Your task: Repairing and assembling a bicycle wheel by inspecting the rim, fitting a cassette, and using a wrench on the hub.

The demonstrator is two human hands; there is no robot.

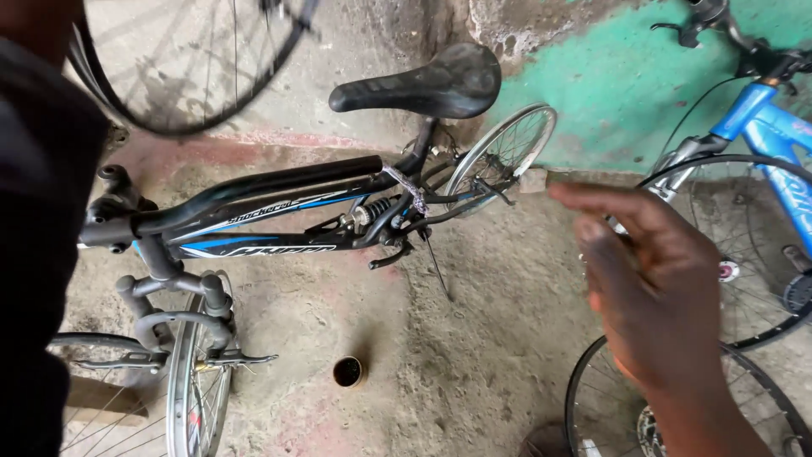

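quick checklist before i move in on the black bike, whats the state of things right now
1. Right hand free of tools: cannot tell, blurred.
2. Left hand in view: not ok, unseen.
3. Black bike upright: ok.
4. Saddle in place: ok.
5. Small can on the floor clear of the front wheel: ok, it stands apart.
6. Blue bike clear of the black one: ok.
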